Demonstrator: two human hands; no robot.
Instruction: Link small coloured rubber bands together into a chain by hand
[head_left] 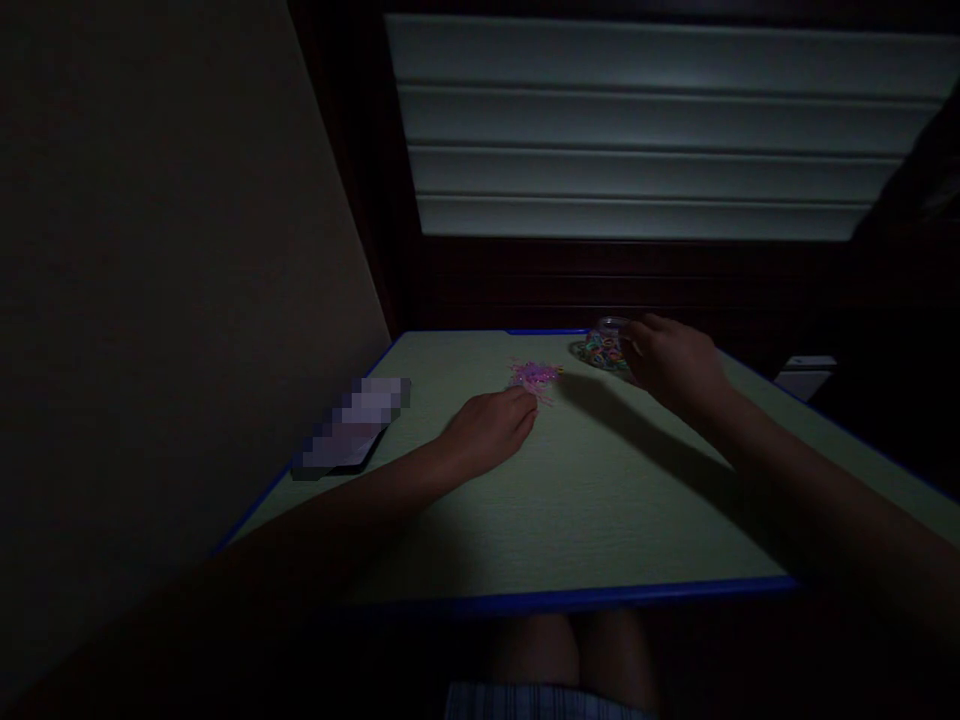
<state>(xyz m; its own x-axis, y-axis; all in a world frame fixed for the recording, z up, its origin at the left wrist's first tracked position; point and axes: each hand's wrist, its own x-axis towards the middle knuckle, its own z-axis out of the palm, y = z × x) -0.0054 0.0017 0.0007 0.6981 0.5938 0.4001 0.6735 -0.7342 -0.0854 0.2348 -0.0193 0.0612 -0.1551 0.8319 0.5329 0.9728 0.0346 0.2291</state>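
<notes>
Left hand (pixel 487 432) is lying flat and open, its fingertips touching a tangle of pink rubber bands (pixel 534 377) on the worktop (pixel 600 520); right hand (pixel 671 362) is curving half open just beside a clear cup (pixel 613 323) of multicoloured bands (pixel 602 350) near the far edge.

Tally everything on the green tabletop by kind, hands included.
Hands: 2 (left hand, right hand)
Pink rubber band tangles: 1
Clear tubs of coloured rubber bands: 1
Pixelated flat objects: 1
Total: 5 (single bands too small to count)
</notes>
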